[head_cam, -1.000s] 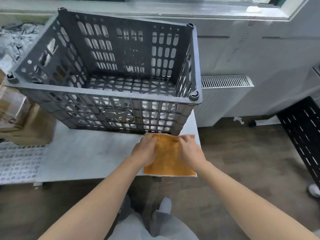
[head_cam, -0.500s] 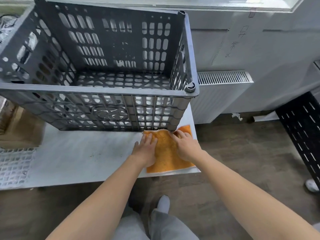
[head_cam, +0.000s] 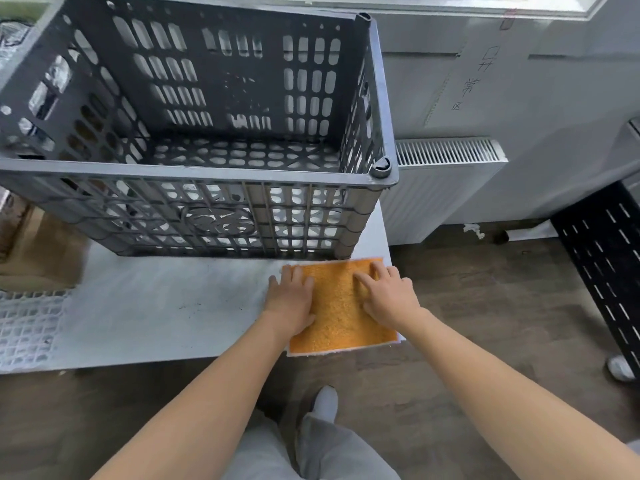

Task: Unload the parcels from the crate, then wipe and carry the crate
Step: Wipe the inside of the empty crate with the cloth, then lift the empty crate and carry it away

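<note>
- Firstly, white mesh sheet (head_cam: 24,327): one, beside the worktop's left edge.
- Cardboard box (head_cam: 41,258): one, brown, behind the mesh, off the worktop's left edge. Contents not visible.
- Crate (head_cam: 194,173): one, grey plastic with slotted walls and floor. It stands upright on the far half of the worktop (head_cam: 166,306), its right wall near the right edge. No parcels show inside.
  - Handling, by judgement: stiff and light for its bulk.
  - Best hold looks to be the thick top rim of the two short sides, one hand to each; the slots would also admit fingers.
  - Bulk rather than weight should be the trouble in carrying.
- Left hand (head_cam: 291,303): one, fingers straight, laid flat on the cloth's left margin, pressing down and gripping nothing.
- Cloth (head_cam: 339,306): one, orange with a white edge, spread flat at the worktop's near right corner.
  - Its far edge lies just beside the foot of the crate's front wall; whether it touches cannot be told. Its near edge reaches the worktop's near edge.
  - Handling, by judgement: soft, limp and nappy, so it will bunch readily. Gather it in one fist for wiping.
- Right hand (head_cam: 388,299): one, palm down, fingers straight and spread on the cloth's right half, holding nothing.
- Radiator (head_cam: 443,174): one, white, against the wall beyond the worktop's right edge.
- Black perforated panel (head_cam: 602,258): one, at far right.
</note>
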A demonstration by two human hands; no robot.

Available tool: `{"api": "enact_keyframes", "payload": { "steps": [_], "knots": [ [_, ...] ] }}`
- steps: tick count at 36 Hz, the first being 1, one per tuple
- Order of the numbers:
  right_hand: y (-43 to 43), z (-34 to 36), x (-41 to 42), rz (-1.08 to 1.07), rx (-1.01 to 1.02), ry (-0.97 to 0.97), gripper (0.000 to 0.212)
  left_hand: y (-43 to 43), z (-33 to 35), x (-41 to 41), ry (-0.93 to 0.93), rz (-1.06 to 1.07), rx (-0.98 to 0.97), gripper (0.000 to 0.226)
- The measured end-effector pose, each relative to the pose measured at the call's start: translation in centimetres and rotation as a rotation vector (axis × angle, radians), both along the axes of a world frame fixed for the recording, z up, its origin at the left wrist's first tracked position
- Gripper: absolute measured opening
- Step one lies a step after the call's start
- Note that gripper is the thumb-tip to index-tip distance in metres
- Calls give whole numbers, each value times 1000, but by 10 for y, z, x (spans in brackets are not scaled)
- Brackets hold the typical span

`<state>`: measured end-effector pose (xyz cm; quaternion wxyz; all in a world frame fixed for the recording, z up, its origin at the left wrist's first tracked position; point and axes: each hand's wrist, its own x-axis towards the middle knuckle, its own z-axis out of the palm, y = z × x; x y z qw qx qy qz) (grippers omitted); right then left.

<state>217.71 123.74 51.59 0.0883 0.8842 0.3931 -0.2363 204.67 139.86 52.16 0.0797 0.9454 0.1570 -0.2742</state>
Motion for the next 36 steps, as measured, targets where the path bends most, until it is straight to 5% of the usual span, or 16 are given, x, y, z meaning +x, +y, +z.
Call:
{"api": "enact_keyframes", "payload": {
  "steps": [5,12,26,36],
  "knots": [
    [-9,-2,2,-18,-39,-38,61,-8,-6,2,31,-7,-106,101],
    [-1,3,7,-36,-28,9,56,-5,-2,9,39,24,-123,100],
    [29,75,14,-500,606,301,53,13,99,5,-221,347,-256,91],
    [39,136,43,-615,874,375,43,6,192,-2,-544,272,-188,77]
  ]
}}
